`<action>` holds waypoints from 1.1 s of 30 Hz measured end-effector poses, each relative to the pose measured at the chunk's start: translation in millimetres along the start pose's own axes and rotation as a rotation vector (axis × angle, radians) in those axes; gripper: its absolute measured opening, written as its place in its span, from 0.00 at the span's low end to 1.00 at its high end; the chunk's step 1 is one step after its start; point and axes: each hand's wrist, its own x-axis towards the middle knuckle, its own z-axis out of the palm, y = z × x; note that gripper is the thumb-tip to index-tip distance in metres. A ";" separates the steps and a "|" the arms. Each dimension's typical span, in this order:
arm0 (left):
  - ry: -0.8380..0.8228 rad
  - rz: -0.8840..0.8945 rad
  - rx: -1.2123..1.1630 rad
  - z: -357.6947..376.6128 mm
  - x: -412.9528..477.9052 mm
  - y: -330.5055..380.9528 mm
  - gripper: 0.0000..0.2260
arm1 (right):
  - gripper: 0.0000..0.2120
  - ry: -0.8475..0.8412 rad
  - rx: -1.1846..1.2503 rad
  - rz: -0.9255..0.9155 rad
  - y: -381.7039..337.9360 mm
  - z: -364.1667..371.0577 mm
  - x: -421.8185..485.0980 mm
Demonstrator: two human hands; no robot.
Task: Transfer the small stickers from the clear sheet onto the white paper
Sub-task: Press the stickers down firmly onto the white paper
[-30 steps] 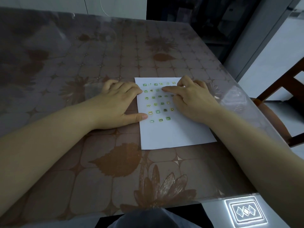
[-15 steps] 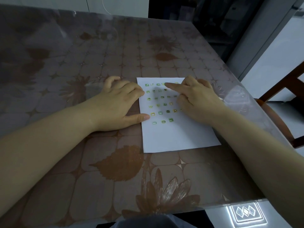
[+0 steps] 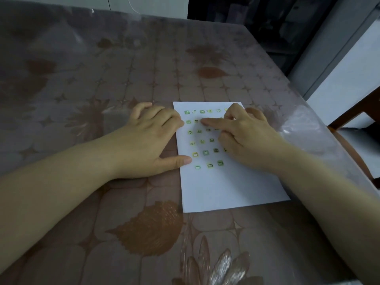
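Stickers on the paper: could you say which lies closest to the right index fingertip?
The second-row sticker, second from the left; it alone sits beside the index fingertip of the right hand.

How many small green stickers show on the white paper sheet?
22 small green stickers on the white paper sheet: far row six, then two, four, three, four, nearest row three. The right hand probably hides more.

Right hand [image 3: 248, 138] covers some stickers [image 3: 205, 153], whose designs are illegible

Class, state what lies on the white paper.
Rows of small green stickers, the right hand pressing down, the left hand's thumb on its edge. Anything under the hands is hidden.
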 end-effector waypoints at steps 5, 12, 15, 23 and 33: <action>-0.007 0.004 -0.002 0.2 -0.2 0.1 0.38 | 0.25 0.007 0.046 0.025 -1.7 0.7 -2.2; 0.015 0.049 0.013 -6.9 -2.0 4.7 0.34 | 0.25 -0.450 0.038 0.031 -1.6 -38.4 -14.9; 0.032 0.071 0.019 -9.4 -2.9 7.7 0.32 | 0.25 -0.364 -0.025 -0.002 -6.2 -44.3 -14.3; 0.050 0.095 0.032 -13.0 -5.3 13.6 0.30 | 0.26 -0.102 0.007 -0.054 -17.6 -15.0 -18.3; 0.098 0.074 0.048 -9.7 -2.7 10.7 0.32 | 0.29 -0.028 0.048 -0.053 -14.1 -1.0 -13.1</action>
